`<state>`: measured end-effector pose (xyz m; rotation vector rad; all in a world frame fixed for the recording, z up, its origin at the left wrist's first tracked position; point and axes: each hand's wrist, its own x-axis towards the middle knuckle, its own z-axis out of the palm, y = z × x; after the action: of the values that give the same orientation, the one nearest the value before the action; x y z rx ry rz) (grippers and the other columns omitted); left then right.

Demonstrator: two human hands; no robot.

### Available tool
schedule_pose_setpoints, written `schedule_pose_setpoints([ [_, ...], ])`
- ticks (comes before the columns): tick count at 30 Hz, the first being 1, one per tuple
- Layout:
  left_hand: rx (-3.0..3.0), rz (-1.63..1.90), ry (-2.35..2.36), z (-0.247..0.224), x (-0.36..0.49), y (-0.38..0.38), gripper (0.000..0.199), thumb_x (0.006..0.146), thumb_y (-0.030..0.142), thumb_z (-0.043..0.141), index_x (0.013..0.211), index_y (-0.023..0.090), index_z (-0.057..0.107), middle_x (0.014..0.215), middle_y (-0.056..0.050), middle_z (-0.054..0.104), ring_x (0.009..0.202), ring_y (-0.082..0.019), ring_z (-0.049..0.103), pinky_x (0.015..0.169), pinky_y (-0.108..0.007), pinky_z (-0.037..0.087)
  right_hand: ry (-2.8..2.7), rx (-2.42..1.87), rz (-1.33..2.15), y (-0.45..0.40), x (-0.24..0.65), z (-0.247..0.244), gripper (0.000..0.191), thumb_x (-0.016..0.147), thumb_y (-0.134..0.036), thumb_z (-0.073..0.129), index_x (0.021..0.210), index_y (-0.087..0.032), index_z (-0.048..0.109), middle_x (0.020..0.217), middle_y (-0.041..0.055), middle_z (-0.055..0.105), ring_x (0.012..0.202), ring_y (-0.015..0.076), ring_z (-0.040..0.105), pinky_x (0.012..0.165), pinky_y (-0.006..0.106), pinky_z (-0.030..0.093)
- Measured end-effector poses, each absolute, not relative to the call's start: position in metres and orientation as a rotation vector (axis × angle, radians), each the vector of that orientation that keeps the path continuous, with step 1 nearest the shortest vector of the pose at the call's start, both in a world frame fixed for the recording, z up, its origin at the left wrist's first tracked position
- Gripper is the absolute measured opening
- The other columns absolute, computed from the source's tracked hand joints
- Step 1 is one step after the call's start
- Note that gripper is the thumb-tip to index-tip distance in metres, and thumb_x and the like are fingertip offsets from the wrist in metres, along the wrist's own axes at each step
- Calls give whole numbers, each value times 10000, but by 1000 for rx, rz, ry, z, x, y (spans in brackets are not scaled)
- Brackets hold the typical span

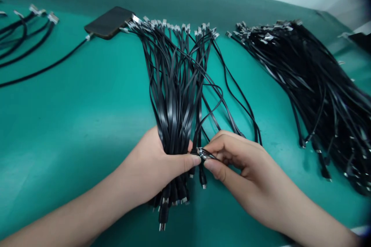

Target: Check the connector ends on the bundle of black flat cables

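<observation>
A thick bundle of flat black cables (171,104) runs down the middle of the green table, with metal plugs fanned out at its far end. My left hand (162,166) is wrapped round the bundle near its lower end, thumb across the front. Below that hand hang several small plugs (164,216). My right hand (232,162) pinches a small shiny connector piece (204,153) with thumb and forefinger, close beside my left thumb tip. Its exact shape is blurred. A few loose cables (234,85) lie to the right of the bundle, passing behind my right hand.
A large pile of black cables (315,81) covers the right side of the green table (87,115). A dark phone-like device (110,22) lies at the back left, with a cable plugged in. Thicker black cables (26,34) with metal plugs lie at the far left.
</observation>
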<state>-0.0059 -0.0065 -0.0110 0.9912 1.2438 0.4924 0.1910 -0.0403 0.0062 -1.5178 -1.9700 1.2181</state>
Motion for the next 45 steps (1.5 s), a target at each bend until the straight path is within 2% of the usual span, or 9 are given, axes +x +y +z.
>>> schedule_pose_setpoints([
  [5, 970, 482, 1219, -8, -7, -7, 189, 668, 268, 768, 755, 197, 616, 711, 25, 606, 680, -163, 550, 627, -284, 427, -1978, -1566, 1128, -39, 194, 12, 112, 993, -204, 541, 907, -223, 609, 836, 5, 601, 701, 147, 566, 568, 291, 437],
  [8, 956, 502, 1253, -7, -5, -9, 163, 697, 278, 755, 751, 200, 622, 690, 37, 598, 656, -148, 529, 610, -271, 417, -2017, -1544, 995, -37, 198, 16, 94, 978, -186, 556, 983, -249, 625, 865, 8, 597, 726, 155, 583, 581, 291, 466],
  [13, 912, 496, 1248, -9, -5, -9, 163, 710, 256, 761, 790, 208, 627, 742, 41, 637, 709, -149, 560, 647, -265, 441, -2170, -1395, 702, -38, 202, 15, 207, 962, -154, 575, 1128, -273, 606, 1028, 39, 621, 857, 168, 638, 669, 279, 533],
  [16, 906, 477, 1261, -8, -5, -9, 171, 719, 247, 759, 812, 212, 620, 719, 55, 604, 685, -133, 529, 628, -252, 431, -2263, -1365, 626, -42, 201, 12, 252, 964, -144, 576, 1169, -291, 582, 1086, 39, 638, 907, 169, 674, 692, 257, 560],
  [22, 862, 509, 1253, -5, -1, -9, 123, 685, 208, 742, 748, 204, 637, 637, 58, 559, 603, -117, 483, 558, -244, 391, -2269, -1384, 646, -45, 200, 14, 239, 966, -163, 584, 1170, -288, 590, 1054, 37, 651, 776, 139, 690, 613, 225, 571],
  [30, 915, 469, 1297, -7, -3, -9, 166, 695, 240, 753, 768, 218, 606, 672, 55, 596, 635, -134, 538, 579, -247, 446, -2304, -1399, 499, -48, 200, 14, 206, 961, -196, 604, 1146, -287, 611, 984, 38, 663, 677, 133, 684, 596, 212, 596],
  [38, 914, 493, 1296, -10, -3, -10, 175, 707, 263, 781, 789, 215, 634, 696, 52, 626, 650, -135, 564, 586, -239, 456, -2273, -1422, 568, -48, 199, 12, 225, 966, -192, 593, 1169, -289, 583, 1028, 42, 646, 711, 143, 672, 605, 238, 583],
  [42, 841, 521, 1311, -9, -4, -10, 240, 662, 295, 841, 778, 210, 649, 706, 52, 656, 676, -142, 597, 613, -243, 468, -2143, -1469, 598, -44, 196, 12, 187, 978, -179, 545, 1145, -264, 549, 1054, 75, 628, 841, 197, 663, 715, 321, 582],
  [45, 814, 527, 1296, -7, -5, -9, 230, 680, 307, 832, 781, 202, 654, 718, 42, 668, 683, -139, 591, 628, -249, 463, -2051, -1477, 692, -41, 193, 10, 157, 993, -193, 522, 1134, -250, 559, 1093, 96, 607, 953, 227, 662, 746, 349, 577],
])
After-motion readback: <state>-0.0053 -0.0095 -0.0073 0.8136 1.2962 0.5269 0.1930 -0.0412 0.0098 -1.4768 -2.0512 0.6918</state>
